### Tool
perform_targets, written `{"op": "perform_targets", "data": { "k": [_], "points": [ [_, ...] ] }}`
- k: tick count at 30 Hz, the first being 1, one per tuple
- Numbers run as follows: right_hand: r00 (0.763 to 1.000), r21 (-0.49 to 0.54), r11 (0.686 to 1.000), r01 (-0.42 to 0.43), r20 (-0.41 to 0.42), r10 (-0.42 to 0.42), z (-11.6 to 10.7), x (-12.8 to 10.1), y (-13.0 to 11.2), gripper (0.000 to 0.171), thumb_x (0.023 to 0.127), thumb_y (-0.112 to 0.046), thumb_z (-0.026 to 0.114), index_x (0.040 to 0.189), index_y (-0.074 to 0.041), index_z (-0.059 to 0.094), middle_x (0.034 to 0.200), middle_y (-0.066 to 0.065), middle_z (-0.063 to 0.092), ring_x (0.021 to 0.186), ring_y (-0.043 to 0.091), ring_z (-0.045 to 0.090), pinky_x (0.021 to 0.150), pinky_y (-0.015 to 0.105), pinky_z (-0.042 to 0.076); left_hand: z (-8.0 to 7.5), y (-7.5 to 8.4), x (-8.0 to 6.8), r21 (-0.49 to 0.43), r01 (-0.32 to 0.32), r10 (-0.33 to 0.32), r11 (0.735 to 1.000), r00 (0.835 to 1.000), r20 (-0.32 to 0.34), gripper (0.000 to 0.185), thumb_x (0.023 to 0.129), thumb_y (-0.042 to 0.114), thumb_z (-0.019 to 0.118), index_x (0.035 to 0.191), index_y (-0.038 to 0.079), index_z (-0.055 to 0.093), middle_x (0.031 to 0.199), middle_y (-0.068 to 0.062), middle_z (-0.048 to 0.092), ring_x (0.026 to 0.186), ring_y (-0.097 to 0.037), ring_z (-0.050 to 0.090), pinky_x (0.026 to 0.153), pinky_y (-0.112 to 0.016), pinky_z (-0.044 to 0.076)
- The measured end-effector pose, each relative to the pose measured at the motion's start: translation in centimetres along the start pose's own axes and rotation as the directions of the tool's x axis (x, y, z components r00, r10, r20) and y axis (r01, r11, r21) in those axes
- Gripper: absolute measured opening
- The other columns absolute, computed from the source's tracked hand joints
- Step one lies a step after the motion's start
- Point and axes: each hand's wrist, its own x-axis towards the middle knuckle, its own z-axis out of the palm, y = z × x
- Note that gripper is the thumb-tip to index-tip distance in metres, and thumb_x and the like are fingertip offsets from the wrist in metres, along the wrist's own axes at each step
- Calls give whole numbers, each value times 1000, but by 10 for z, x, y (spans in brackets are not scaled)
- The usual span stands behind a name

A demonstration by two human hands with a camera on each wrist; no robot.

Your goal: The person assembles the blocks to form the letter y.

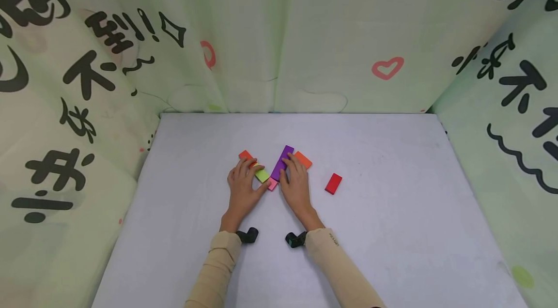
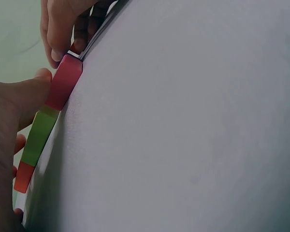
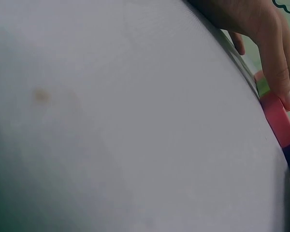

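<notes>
Two hands work a run of blocks at ctr. of a white table [image 1: 392,230]. L. hand [image 1: 244,187], fingers bent, has hold of the green block [image 1: 262,176], thumb tip at the pink block [image 1: 272,186]. R. hand [image 1: 298,189], also bent, pinches the purple block [image 1: 278,168], fingertips over its top, thumb lower down; how firmly either grips, can't tell. Pink sits at the bottom of a V: green meets it on the L. arm, w/ an orange-red block [image 1: 244,154] at green's far end; purple rises as the R. arm. L. wrist view shows the orange-red, green & pink faces end to end; R. wrist view shows pink against purple. Just R. of purple, partly behind R. fingers: an orange block [image 1: 304,160]. Farther R., apart from the rest, a red block [image 1: 333,184] lies at a slant. Beige sleeves [image 1: 340,264] & small blk. devices [image 1: 295,239] at both wrists. Around the table: pale green curtain [image 1: 331,37], blk. lettering, pink heart at back.
</notes>
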Motion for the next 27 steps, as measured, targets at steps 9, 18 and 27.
{"op": "perform_targets", "data": {
  "k": [9, 18, 27],
  "points": [
    [1000, -27, 1000, -3, 8, 3, 0, 0, -1, 37, 100, -20, 54, 135, -9, 57, 151, 7, 47, 131, 27, 49, 108, 46, 43, 2, -1, -1, 3, -23, 23, 1000, 999, -27, 47, 85, 45, 74, 123, 20, 62, 145, -4, 49, 145, -28, 30, 112, -59, 21],
    [1000, -26, 1000, -3, 5, 3, -1, 0, -1, 37, 100, -20, 55, 135, -8, 57, 151, 7, 47, 131, 28, 49, 108, 47, 42, 1, -1, 0, 0, -20, 20, 1000, 1000, -16, 47, 85, 46, 73, 123, 21, 62, 146, -3, 48, 145, -27, 30, 112, -58, 21],
    [1000, -20, 1000, 2, -3, -2, 0, 0, -1, 37, 99, -18, 56, 135, -8, 57, 151, 8, 47, 133, 29, 47, 109, 48, 42, 2, -2, 0, 2, -6, 6, 1000, 1000, -3, 47, 86, 46, 72, 124, 21, 62, 146, -2, 47, 146, -25, 29, 113, -58, 21]
  ]
}}
